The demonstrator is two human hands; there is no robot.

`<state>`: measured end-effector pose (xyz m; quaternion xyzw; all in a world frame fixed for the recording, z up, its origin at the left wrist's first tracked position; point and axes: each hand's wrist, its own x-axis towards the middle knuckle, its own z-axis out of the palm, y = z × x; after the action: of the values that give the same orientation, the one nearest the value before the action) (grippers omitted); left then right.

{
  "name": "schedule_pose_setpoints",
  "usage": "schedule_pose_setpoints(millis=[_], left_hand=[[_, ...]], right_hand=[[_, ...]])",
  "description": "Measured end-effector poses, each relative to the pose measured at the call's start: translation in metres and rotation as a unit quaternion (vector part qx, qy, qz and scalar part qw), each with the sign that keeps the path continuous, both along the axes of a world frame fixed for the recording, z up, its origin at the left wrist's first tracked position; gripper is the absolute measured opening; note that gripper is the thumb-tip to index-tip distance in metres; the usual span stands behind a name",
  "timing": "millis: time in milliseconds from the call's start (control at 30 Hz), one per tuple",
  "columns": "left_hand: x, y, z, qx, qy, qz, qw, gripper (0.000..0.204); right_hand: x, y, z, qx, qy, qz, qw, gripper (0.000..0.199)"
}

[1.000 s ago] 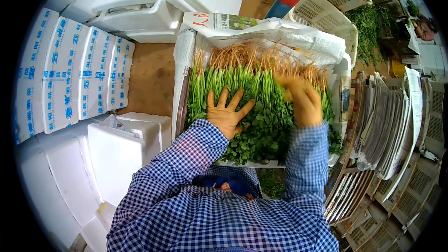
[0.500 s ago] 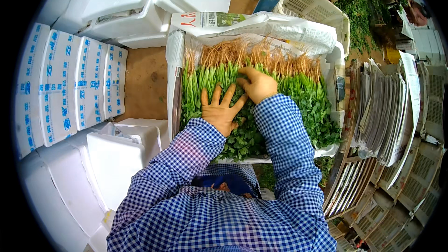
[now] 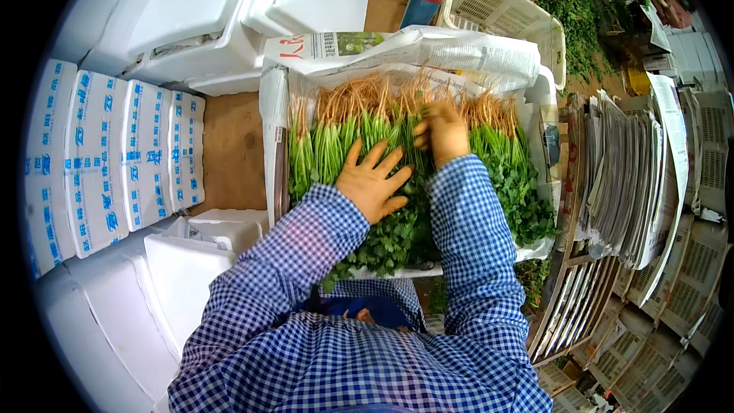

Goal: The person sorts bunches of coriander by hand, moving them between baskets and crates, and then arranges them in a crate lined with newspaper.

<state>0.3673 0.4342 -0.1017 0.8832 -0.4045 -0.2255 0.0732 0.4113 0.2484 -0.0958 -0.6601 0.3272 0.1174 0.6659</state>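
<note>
White foam boxes [image 3: 191, 23] are filling the left side of the view, some stacked with blue-printed sides [image 3: 107, 160] facing up, and tall piles of folded newspaper [image 3: 623, 176] and pale plastic crates [image 3: 505, 11] are crowding the right. Between them one open foam box [image 3: 269, 153], lined with newspaper [image 3: 428, 46] that is folding out over its far rim, is holding the leafy herb bunches [image 3: 505, 183]. They are lying in a tight row, pale roots towards the far edge of the box, green stems in the middle, leaves spilling over the near edge.

Both arms in blue checked sleeves are reaching in from the near edge. The left hand [image 3: 372, 181] is lying flat on the greens near the middle of the box, fingers spread wide, pressing down and gripping nothing. The right hand [image 3: 441, 131] is working just beyond it, where stems meet roots, fingers curled inward; it looks to be pinching a few stems, though whether it truly has hold of any I cannot tell.

As I judge it, the step in hand is settling the packed layer: one palm holding the bunches down while the other is tucking stems into line. The next move seems to call for even pressure along the row, keeping the roots level at the far edge without crushing the leaves.
</note>
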Motion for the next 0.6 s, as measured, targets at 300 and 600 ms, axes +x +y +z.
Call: schedule_pose_setpoints(millis=[300,600], left_hand=[[-0.002,0.000,0.003,0.019,0.061,0.031,0.997,0.064],[-0.006,-0.002,-0.004,-0.035,0.014,0.090,0.995,0.084]], right_hand=[[-0.160,-0.130,0.048,0.202,-0.176,0.366,0.891,0.035],[-0.048,-0.022,0.047,-0.181,-0.019,0.226,0.957,0.035]])
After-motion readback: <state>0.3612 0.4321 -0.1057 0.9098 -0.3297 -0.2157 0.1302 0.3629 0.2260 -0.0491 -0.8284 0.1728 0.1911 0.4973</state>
